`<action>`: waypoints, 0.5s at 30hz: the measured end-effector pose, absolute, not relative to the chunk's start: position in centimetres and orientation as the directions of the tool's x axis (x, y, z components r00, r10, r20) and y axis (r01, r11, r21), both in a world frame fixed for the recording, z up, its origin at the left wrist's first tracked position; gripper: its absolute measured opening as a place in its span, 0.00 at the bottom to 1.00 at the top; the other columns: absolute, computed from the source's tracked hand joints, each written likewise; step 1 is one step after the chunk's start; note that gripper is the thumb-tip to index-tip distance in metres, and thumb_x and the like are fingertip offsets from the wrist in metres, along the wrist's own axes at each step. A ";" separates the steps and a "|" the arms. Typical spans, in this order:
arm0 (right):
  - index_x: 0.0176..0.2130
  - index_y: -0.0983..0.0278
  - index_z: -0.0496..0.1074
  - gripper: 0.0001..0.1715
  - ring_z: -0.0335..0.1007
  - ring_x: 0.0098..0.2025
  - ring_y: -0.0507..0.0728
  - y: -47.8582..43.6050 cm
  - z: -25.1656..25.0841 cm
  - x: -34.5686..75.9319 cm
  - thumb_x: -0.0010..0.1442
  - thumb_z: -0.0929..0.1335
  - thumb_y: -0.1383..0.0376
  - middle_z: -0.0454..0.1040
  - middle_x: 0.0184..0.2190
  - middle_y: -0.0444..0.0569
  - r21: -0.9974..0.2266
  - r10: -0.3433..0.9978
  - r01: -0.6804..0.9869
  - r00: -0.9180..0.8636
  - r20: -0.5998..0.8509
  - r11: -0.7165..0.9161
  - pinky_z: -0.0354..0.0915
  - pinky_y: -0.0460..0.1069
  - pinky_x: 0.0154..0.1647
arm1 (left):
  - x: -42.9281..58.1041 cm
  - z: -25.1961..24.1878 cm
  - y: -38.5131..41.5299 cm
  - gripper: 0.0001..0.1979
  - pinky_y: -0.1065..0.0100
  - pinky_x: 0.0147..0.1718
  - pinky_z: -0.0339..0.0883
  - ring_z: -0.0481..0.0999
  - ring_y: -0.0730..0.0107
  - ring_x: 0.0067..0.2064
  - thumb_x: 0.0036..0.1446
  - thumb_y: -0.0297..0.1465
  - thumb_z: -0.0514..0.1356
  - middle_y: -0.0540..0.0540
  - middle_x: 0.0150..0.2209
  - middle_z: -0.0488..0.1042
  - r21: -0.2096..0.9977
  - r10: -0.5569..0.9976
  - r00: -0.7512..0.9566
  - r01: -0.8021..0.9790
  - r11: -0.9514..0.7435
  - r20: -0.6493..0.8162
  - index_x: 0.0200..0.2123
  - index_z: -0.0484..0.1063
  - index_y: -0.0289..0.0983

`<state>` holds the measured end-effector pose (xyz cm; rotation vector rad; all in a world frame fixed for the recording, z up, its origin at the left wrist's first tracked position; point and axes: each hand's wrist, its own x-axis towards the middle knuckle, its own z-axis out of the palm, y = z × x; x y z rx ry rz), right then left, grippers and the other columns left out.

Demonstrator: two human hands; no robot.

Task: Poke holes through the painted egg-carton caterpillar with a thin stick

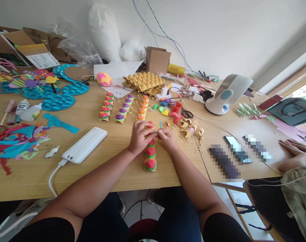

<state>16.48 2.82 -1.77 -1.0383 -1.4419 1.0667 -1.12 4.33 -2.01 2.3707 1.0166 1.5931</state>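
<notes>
On the table in front of me lies an egg-carton strip, its bumps covered in red clay with green clay bands. My left hand curls over the far part of this strip, fingers bent around its bumps. Beside it, my right hand is closed, with a thin blue stick standing up from its fingertips. The fingertips of both hands meet above the strip, where a bit of green shows; the exact contact is hidden. Farther back stand decorated strips in red, purple and orange, with pins sticking out.
Clay lumps, a red cup, black scissors and torn carton pieces lie right of the strips. A white power bank and paper scraps are left. A fan, phones and another person's hands are right.
</notes>
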 end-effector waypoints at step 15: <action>0.18 0.63 0.69 0.35 0.52 0.21 0.48 3.2 -2.1 16.6 0.50 0.73 0.36 0.64 0.16 0.41 -0.994 0.994 0.005 0.029 0.108 0.108 0.49 0.47 0.24 | -1.2 -1.8 4.2 0.13 0.48 0.60 0.64 0.70 0.56 0.55 0.60 0.40 0.68 0.45 0.48 0.77 0.479 0.625 0.257 0.454 -0.751 0.737 0.48 0.80 0.45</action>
